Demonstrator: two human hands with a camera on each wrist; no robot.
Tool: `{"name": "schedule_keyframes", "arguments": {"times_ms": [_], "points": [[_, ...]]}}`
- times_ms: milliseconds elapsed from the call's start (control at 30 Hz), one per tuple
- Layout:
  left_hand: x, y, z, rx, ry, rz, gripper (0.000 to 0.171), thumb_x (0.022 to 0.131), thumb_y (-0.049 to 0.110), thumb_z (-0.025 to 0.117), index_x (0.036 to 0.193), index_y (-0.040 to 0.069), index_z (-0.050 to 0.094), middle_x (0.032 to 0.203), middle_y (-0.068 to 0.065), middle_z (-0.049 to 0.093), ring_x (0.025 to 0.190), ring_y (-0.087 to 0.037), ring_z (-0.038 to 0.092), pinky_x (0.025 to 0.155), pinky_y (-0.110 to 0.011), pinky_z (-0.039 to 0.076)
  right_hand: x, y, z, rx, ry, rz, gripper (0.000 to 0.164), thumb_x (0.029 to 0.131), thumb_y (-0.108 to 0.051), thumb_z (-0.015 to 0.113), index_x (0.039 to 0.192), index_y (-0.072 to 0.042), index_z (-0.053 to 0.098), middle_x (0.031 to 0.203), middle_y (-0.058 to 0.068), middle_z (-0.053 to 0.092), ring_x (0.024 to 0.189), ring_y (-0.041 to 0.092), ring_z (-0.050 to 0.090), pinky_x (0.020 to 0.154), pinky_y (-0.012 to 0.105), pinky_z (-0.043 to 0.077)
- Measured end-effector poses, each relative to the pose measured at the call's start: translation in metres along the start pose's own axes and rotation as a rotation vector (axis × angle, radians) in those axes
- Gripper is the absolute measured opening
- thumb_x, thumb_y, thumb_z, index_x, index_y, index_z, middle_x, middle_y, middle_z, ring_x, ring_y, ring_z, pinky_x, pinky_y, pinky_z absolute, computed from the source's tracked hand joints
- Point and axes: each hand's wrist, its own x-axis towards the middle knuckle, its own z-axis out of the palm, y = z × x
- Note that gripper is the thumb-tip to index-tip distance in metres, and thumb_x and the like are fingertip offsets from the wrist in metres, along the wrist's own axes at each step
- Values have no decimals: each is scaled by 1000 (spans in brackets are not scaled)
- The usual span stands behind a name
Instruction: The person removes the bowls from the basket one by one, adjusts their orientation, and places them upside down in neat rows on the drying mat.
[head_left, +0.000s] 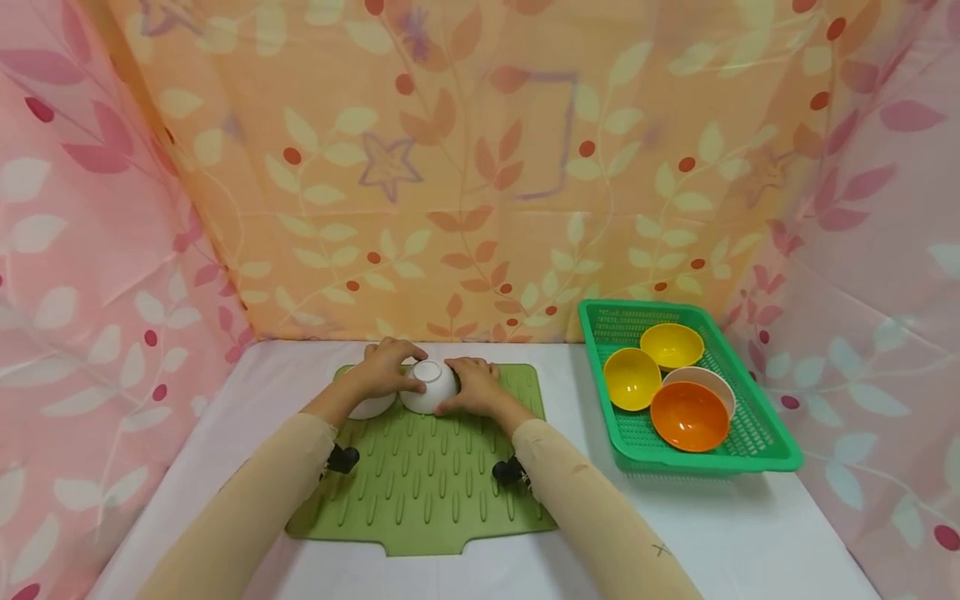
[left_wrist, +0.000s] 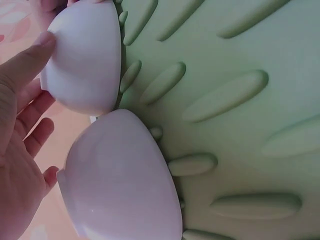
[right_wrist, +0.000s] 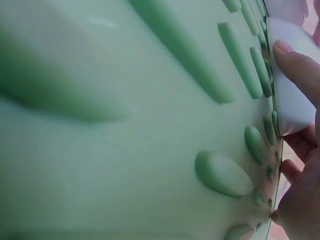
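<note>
A white bowl stands upside down, foot ring up, at the back of the green ribbed mat. Both hands hold it from opposite sides. My left hand reaches over a second upturned white bowl and sets its thumb and fingers on the held bowl. On the other side my right hand grips with its thumb near the rim. In the left wrist view the two bowls sit side by side, the held bowl beyond the nearer bowl. The right wrist view shows the thumb against the held bowl.
To the right stands a green basket with two yellow bowls, an orange bowl and a pale bowl partly behind it. A white cloth covers the table. Patterned curtains enclose the back and both sides.
</note>
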Motion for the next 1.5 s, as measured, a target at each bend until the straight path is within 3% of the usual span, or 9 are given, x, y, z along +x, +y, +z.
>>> {"name": "schedule_keyframes", "arguments": {"times_ms": [300,533,700,933,1067,1267,1400,1500], "points": [[3,9,-1,-19,14,-14,52,88,38,82,132,13,67,140,-10,61,130,-37,44,102,-63,25,-8,-2,-4,22,20,4,100,76,-58,86,155,-15,43,153,7,50,137,36,44,114,60,22],[8,12,0,-33,7,-57,51,86,36,84,130,15,69,139,-8,62,132,-36,43,105,-63,24,-27,-9,-20,39,63,-26,97,78,-47,88,156,-12,42,155,10,47,142,38,40,114,60,23],[8,10,-1,-41,-1,-74,52,86,37,84,130,14,69,137,-8,63,132,-36,42,106,-63,21,-49,-23,-51,64,112,-71,93,81,-38,88,156,-11,40,159,9,43,148,36,34,117,61,20],[3,2,-2,-79,22,-69,54,85,37,85,130,13,69,135,-8,66,132,-37,44,105,-62,23,-86,-42,-107,78,123,-162,92,85,-44,83,159,-20,36,161,3,41,157,31,18,121,64,12],[-1,-2,0,-105,36,-77,54,84,35,86,130,12,70,134,-9,66,133,-38,44,107,-64,23,-107,-41,-141,79,154,-234,88,86,-40,83,158,-18,39,162,6,41,154,33,25,121,64,17],[-4,-3,3,-124,32,-82,54,85,35,85,131,14,69,137,-9,64,133,-37,45,107,-64,25,-141,-13,-192,49,145,-269,83,88,-34,82,158,-20,40,161,3,41,150,31,29,119,62,21],[-3,0,6,-117,34,-81,55,84,36,85,132,14,69,137,-9,64,133,-37,45,107,-64,25,-161,22,-216,14,108,-224,79,89,-33,82,156,-17,43,159,5,43,148,33,30,118,65,20],[0,3,10,-107,45,-61,55,85,36,85,132,13,69,137,-11,64,135,-39,44,107,-65,25,-176,58,-222,-50,110,-184,76,88,-30,83,153,-13,47,156,11,46,145,37,33,117,66,22]]}}
